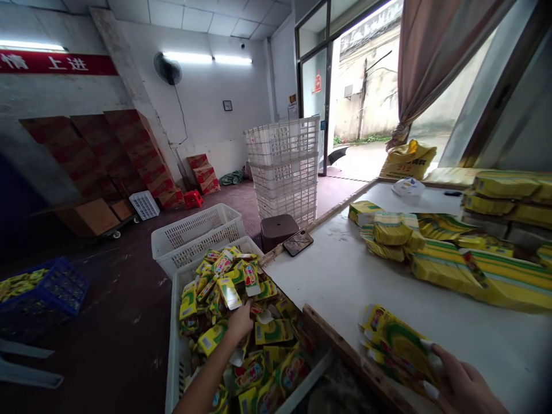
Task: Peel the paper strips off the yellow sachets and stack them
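Over crate (173, 339) | left hand (240, 323) pinches packet (229, 294) | right hand (463, 388) clasps packet stack (397, 345)

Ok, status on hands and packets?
Left hand in crate among loose packets, grip unclear. Right hand holds packet stack on table. Nothing blocking.

Location type: small packing workshop with a storage area. Indicators: red-brown cardboard cartons (107, 152) stacked against the rear wall; a tall stack of empty white plastic lattice crates (284, 167); a white plastic crate (173, 322) filled with loose yellow-green foil sachets (233, 287); bundled yellow packets (474, 270) on the white worktop (345, 282). Fittings are industrial (bare dark floor (129, 310), fluorescent tube lights (207, 57), black wall-mounted fan (168, 69)).
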A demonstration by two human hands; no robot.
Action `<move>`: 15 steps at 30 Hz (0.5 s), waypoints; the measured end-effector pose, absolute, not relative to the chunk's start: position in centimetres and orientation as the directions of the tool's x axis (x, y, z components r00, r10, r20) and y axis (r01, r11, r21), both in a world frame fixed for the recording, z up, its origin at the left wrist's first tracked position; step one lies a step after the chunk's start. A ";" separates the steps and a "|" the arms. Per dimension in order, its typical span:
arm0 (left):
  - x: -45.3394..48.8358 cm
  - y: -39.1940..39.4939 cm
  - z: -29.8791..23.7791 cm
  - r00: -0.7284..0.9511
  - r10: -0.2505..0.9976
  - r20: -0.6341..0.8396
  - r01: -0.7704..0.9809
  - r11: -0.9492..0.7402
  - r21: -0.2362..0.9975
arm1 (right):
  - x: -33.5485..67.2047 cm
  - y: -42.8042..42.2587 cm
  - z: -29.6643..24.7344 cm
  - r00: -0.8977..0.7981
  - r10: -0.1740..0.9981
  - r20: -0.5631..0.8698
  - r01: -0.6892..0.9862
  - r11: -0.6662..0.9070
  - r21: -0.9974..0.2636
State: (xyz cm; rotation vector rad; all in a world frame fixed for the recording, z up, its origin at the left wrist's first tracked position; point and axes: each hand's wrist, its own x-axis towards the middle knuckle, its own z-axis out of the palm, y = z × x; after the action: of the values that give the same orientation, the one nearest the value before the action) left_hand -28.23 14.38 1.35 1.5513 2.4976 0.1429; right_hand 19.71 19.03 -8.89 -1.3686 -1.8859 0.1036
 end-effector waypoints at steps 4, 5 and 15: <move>-27.5 10.5 1.8 -0.350 0.927 -0.133 0.899 0.373 0.229 | 20.2 19.3 -8.8 -0.084 0.817 0.571 0.736 0.437 -0.516; -27.7 9.9 2.3 -0.322 0.937 -0.136 0.908 0.347 0.234 | 20.3 19.4 -8.8 -0.080 0.818 0.570 0.727 0.439 -0.528; -34.5 12.1 7.9 -0.549 0.816 0.181 0.836 0.533 0.130 | 19.5 18.5 -7.2 0.028 0.837 0.547 0.655 0.398 -0.642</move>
State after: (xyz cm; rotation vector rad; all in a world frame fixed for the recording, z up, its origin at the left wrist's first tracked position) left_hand -34.53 12.11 7.90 1.5326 2.8356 0.3266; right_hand 19.52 18.47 -7.24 -1.3231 -1.6908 0.2356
